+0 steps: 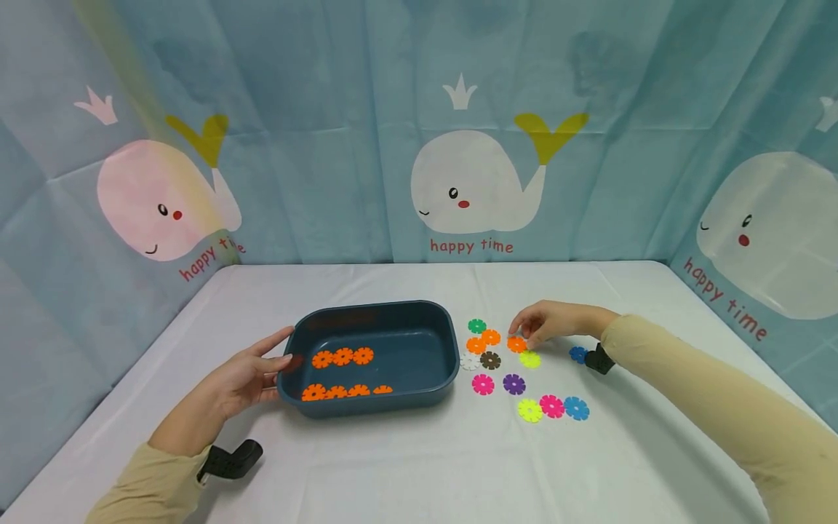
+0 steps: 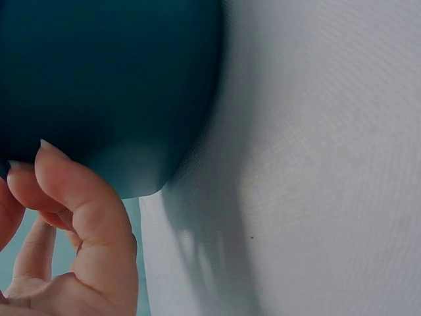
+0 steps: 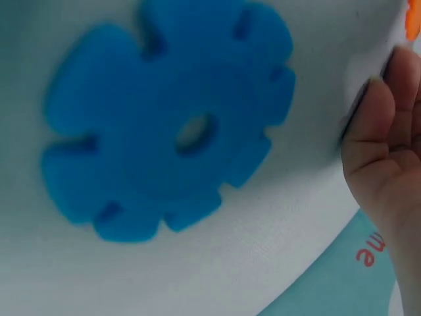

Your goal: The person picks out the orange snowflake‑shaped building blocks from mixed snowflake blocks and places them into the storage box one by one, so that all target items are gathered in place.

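My left hand grips the left end of a dark blue tub, with thumb and fingers at its rim. In the left wrist view the curled fingers press against the tub wall. Several orange notched discs lie inside the tub, some partly hidden by its near wall. Right of the tub, my right hand has thumb and index finger at opposite edges of an orange notched disc. Directly below that disc is a yellow-green disc. Two more orange discs lie just to the left.
Around them on the white cloth lie green, white, brown, pink, purple and light blue discs. A blue disc sits under the right wrist camera. A whale-print curtain hangs behind the table.
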Demonstrator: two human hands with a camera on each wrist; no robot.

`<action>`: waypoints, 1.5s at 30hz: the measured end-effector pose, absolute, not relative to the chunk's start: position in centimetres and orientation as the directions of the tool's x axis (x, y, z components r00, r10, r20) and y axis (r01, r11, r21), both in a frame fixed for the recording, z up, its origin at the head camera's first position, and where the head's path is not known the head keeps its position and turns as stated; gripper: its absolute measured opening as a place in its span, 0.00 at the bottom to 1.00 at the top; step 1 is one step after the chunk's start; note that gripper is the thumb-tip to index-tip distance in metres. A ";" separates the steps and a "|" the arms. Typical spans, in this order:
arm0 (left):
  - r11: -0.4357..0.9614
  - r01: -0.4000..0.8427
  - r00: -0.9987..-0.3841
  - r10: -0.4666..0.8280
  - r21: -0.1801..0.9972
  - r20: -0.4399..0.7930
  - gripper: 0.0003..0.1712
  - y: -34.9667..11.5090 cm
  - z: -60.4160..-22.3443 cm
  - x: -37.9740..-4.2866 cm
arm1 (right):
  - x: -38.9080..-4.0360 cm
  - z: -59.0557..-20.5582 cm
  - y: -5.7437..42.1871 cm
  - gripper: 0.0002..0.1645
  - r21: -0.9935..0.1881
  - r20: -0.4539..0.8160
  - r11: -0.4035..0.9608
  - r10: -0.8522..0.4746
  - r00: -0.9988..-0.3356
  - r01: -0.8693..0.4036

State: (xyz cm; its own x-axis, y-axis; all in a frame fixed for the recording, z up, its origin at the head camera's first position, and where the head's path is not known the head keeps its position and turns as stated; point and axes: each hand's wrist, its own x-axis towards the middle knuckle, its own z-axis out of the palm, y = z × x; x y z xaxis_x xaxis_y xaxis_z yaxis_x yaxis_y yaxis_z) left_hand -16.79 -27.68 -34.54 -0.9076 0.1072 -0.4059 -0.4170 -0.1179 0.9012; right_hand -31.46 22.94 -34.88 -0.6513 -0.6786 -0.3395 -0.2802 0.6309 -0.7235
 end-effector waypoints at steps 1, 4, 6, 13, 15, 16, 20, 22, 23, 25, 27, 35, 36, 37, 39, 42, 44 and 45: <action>-0.116 -0.417 -0.907 0.107 0.901 -0.406 0.36 -27.7 -34.5 -16.8 | -31.6 -34.9 22.9 0.16 -0.723 -0.345 0.632 -0.681 -0.646 -0.279; -0.105 -0.420 -0.906 0.105 0.901 -0.410 0.40 -27.5 -34.5 -16.8 | -31.8 -34.8 22.8 0.15 -0.719 -0.360 0.638 -0.681 -0.637 -0.275; -0.099 -0.422 -0.905 0.104 0.901 -0.413 0.42 -27.4 -34.4 -16.9 | -31.8 -34.8 22.8 0.15 -0.724 -0.360 0.631 -0.690 -0.628 -0.278; -0.097 -0.422 -0.905 0.094 0.901 -0.414 0.42 -27.4 -34.3 -16.8 | -31.9 -35.1 22.5 0.13 -0.728 -0.341 0.618 -0.702 -0.625 -0.298; -0.103 -0.422 -0.906 0.091 0.901 -0.414 0.41 -27.5 -34.3 -16.8 | -31.9 -35.1 22.4 0.13 -0.721 -0.341 0.623 -0.700 -0.628 -0.303; -0.104 -0.422 -0.906 0.091 0.901 -0.414 0.40 -27.5 -34.3 -16.8 | -31.9 -35.0 22.3 0.12 -0.716 -0.342 0.628 -0.697 -0.631 -0.305; -0.103 -0.422 -0.906 0.087 0.901 -0.415 0.40 -27.5 -34.3 -16.8 | -31.8 -34.9 22.0 0.13 -0.692 -0.350 0.648 -0.686 -0.638 -0.317; -0.101 -0.424 -0.905 0.089 0.900 -0.416 0.40 -27.5 -34.3 -16.8 | -31.7 -34.8 21.9 0.13 -0.679 -0.356 0.660 -0.678 -0.643 -0.321; -0.103 -0.424 -0.905 0.091 0.900 -0.416 0.39 -27.5 -34.3 -16.8 | -31.7 -34.8 21.8 0.13 -0.674 -0.356 0.662 -0.681 -0.640 -0.328; -0.105 -0.424 -0.905 0.094 0.899 -0.416 0.38 -27.5 -34.4 -16.8 | -31.7 -34.8 21.7 0.13 -0.670 -0.358 0.665 -0.679 -0.641 -0.330; -0.109 -0.424 -0.905 0.097 0.899 -0.415 0.36 -27.6 -34.4 -16.8 | -31.7 -34.8 21.7 0.13 -0.669 -0.357 0.664 -0.681 -0.639 -0.335; -0.118 -0.414 -0.909 0.110 0.903 -0.402 0.32 -27.6 -34.4 -16.9 | -31.6 -34.7 21.4 0.12 -0.656 -0.363 0.674 -0.675 -0.642 -0.338; -0.120 -0.412 -0.909 0.111 0.903 -0.401 0.30 -27.6 -34.4 -16.9 | -31.6 -34.7 21.4 0.12 -0.655 -0.365 0.677 -0.672 -0.645 -0.335; -0.123 -0.412 -0.910 0.112 0.903 -0.400 0.29 -27.6 -34.4 -16.9 | -31.5 -34.6 21.4 0.11 -0.655 -0.367 0.680 -0.668 -0.647 -0.330; -0.124 -0.413 -0.909 0.116 0.902 -0.400 0.28 -27.6 -34.4 -16.8 | -31.5 -34.6 21.3 0.11 -0.652 -0.370 0.683 -0.664 -0.650 -0.328; -0.120 -0.414 -0.908 0.120 0.902 -0.401 0.31 -27.7 -34.5 -16.8 | -31.3 -34.7 21.3 0.11 -0.647 -0.377 0.701 -0.637 -0.673 -0.301; -0.115 -0.415 -0.908 0.122 0.903 -0.402 0.33 -27.7 -34.5 -16.8 | -31.2 -34.7 21.3 0.12 -0.643 -0.375 0.709 -0.620 -0.689 -0.289; -0.113 -0.415 -0.908 0.123 0.903 -0.401 0.33 -27.7 -34.5 -16.8 | -31.2 -34.7 21.3 0.12 -0.641 -0.370 0.711 -0.617 -0.695 -0.290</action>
